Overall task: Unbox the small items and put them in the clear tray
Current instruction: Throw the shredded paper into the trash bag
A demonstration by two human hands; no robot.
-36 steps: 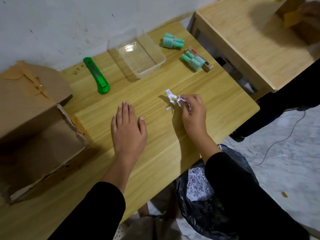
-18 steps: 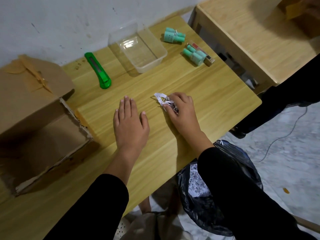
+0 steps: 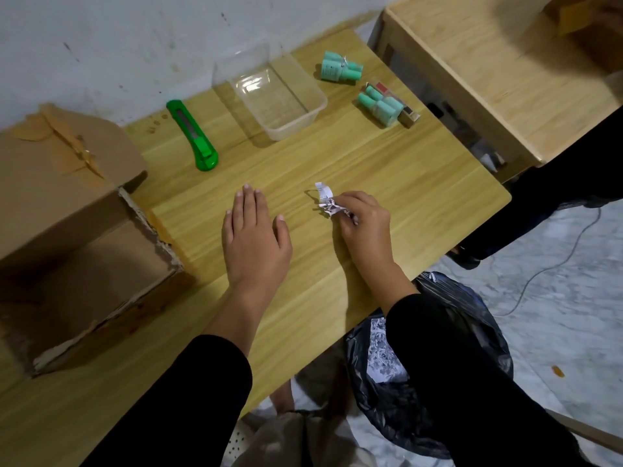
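The left hand (image 3: 254, 241) is laid flat, palm down, on the wooden table (image 3: 421, 183), its fingers straight and close together and the thumb spread a little; nothing is held by it. The right hand (image 3: 362, 224) is curled, and a crumpled scrap of white paper (image 3: 326, 201) is pinched between its thumb and fingertips just above the table top, with one end of the scrap sticking up and away from the fingers. One clear tray (image 3: 298, 124) is seen at the far side of the table near the wall. The small teal items are found outside it, to its right, in two groups: one group (image 3: 340, 69) near the far edge and a second group (image 3: 379, 107) nearer, touching a small dark packet (image 3: 408, 112); the number of pieces in each group cannot be told for certain. One green utility knife (image 3: 195, 138) is laid to the left of the tray. One opened cardboard box (image 3: 67, 237) is set on its side at the left of the table, its torn mouth turned toward the left hand. One black rubbish bag (image 3: 448, 382) with shredded paper in it is seen below the table edge, partly hidden by the right sleeve (image 3: 465, 382). A second wooden table (image 3: 505, 79) is placed to the right, and a thin cable (image 3: 553, 264) is seen on the floor
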